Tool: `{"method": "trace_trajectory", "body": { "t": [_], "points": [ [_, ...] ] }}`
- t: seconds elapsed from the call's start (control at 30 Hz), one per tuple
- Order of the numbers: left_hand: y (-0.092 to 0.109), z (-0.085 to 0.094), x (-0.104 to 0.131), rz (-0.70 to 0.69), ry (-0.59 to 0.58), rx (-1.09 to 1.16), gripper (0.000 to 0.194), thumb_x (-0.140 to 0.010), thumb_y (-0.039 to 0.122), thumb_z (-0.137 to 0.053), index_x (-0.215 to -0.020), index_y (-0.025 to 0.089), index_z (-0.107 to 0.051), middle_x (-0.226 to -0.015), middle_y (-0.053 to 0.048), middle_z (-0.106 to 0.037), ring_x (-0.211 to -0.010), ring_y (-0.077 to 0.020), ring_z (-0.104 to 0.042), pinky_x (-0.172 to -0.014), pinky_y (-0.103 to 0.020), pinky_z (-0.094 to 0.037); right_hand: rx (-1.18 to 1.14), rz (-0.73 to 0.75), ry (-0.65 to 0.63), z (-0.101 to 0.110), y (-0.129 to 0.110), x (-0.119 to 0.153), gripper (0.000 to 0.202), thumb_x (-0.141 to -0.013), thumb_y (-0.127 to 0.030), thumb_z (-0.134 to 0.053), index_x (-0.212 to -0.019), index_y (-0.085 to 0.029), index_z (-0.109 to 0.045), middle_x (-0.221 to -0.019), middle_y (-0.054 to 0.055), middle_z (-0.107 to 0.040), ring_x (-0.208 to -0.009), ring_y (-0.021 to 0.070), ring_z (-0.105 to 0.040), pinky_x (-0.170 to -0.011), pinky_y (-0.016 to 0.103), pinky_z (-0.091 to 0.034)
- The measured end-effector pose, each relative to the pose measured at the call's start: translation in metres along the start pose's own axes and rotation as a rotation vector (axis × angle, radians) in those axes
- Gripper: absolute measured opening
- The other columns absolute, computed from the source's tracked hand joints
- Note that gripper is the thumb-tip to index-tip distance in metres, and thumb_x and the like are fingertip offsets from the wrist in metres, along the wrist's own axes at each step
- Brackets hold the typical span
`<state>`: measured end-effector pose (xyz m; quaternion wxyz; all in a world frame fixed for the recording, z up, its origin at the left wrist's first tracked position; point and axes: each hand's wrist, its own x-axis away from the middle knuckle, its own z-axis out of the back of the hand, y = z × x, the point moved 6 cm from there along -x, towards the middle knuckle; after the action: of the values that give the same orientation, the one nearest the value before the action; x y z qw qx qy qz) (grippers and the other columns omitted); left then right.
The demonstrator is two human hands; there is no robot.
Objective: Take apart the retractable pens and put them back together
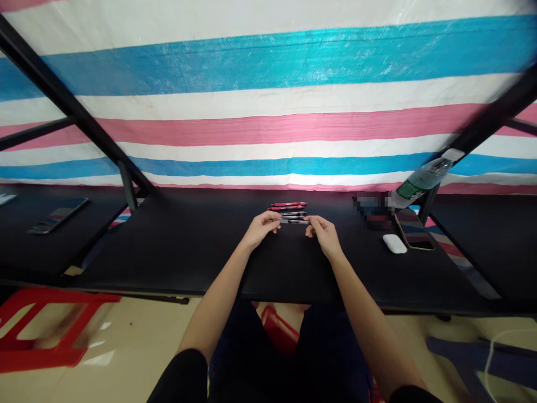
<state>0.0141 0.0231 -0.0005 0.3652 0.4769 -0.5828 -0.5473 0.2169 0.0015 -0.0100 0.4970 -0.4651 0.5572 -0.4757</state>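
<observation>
Grey pen (295, 222) spans from your left hand (260, 228) to your right hand (324, 232), each pinching one end and equally near; its length is parallel to the counter's (188, 240) front edge. Toward the back edge lie dark pens (294, 213), then red pens (288, 206).

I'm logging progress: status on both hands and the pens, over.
Left hand and right hand pinching opposite ends of nearest pen. Dark pens, then red pens, lying just beyond. Phone and plastic bottle off right, apart from hands.
</observation>
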Motion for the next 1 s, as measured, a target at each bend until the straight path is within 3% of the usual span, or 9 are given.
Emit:
{"method": "trace_trajectory", "body": {
  "t": [0.13, 0.33, 0.6, 0.8, 1.0],
  "points": [
    [-0.0024, 0.0008, -0.0003, 0.055, 0.052, 0.021, 0.037, -0.074, 0.044, -0.073, -0.093, 0.013, -0.063, -0.077, -0.003, -0.062, -0.066, -0.0118, -0.058, -0.055, -0.023, -0.043, -0.032, 0.016, -0.001, -0.0004, -0.0017, -0.0002, 0.039, -0.081, -0.054, -0.060, -0.091, -0.017, -0.068, -0.052, -0.002, -0.056, -0.046, 0.0106, -0.047, -0.049, 0.025, -0.040],
    [-0.0093, 0.0003, 0.0022, 0.186, 0.064, -0.085, 0.049, -0.082, 0.060, -0.057, -0.066, 0.014, -0.056, -0.054, 0.000, -0.051, -0.042, -0.0063, -0.043, -0.041, -0.022, -0.025, -0.054, 0.027, 0.000, 0.0006, -0.0002, -0.0013, 0.039, -0.082, -0.054, -0.059, -0.090, -0.017, -0.068, -0.053, -0.001, -0.056, -0.048, 0.0111, -0.048, -0.049, 0.025, -0.039],
    [-0.0009, -0.0035, 0.0019, 0.069, 0.013, -0.060, 0.038, -0.073, 0.048, -0.073, -0.088, 0.015, -0.058, -0.061, 0.002, -0.054, -0.049, -0.0074, -0.046, -0.046, -0.022, -0.033, -0.074, 0.028, 0.027, 0.0020, -0.0027, -0.0012, 0.037, -0.081, -0.053, -0.060, -0.087, -0.017, -0.068, -0.052, -0.002, -0.056, -0.048, 0.0109, -0.047, -0.049, 0.025, -0.039],
    [-0.0075, -0.0043, 0.0026, 0.150, -0.003, -0.097, 0.045, -0.085, 0.057, -0.055, -0.068, 0.015, -0.053, -0.051, 0.002, -0.046, -0.042, -0.0059, -0.039, -0.041, -0.021, -0.024, -0.074, 0.032, 0.015, 0.0002, -0.0041, -0.0008, 0.038, -0.081, -0.055, -0.060, -0.087, -0.018, -0.067, -0.053, -0.002, -0.055, -0.049, 0.0117, -0.048, -0.050, 0.026, -0.039],
    [-0.0060, -0.0038, 0.0013, 0.074, -0.029, -0.081, 0.033, -0.077, 0.046, -0.069, -0.087, 0.016, -0.058, -0.063, 0.001, -0.055, -0.050, -0.0075, -0.047, -0.047, -0.022, -0.035, -0.051, 0.034, 0.062, 0.0030, -0.0036, -0.0017, 0.040, -0.080, -0.057, -0.059, -0.087, -0.018, -0.066, -0.051, -0.002, -0.055, -0.047, 0.0119, -0.047, -0.049, 0.026, -0.038]
  ]
}}
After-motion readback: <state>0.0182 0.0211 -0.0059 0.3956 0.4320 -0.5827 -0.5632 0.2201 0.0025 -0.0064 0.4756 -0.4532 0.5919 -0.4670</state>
